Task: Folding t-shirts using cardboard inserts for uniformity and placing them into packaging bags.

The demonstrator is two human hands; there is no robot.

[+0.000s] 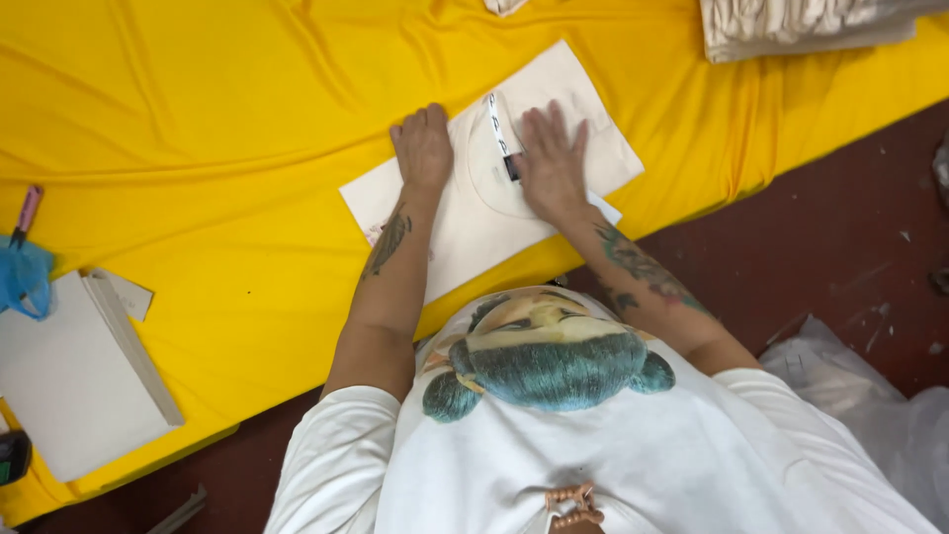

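A folded white T-shirt [474, 213] lies on a table covered with yellow cloth [217, 129], its collar and neck label facing up. My left hand [423, 148] rests flat on the shirt's left shoulder area, fingers together and pointing away from me. Just right of the collar, my right hand [552, 163] presses flat on the shirt with the fingers slightly spread. Neither hand grips anything. Both forearms are tattooed, and my white printed shirt fills the bottom of the view.
A stack of pale grey boards [79, 381] sits at the left, with a blue bag [22, 277] and a pink pen [28, 210] beside it. Beige folded fabric [801, 25] lies top right. Dark red floor [840, 247] and a clear plastic bag [890, 405] are on the right.
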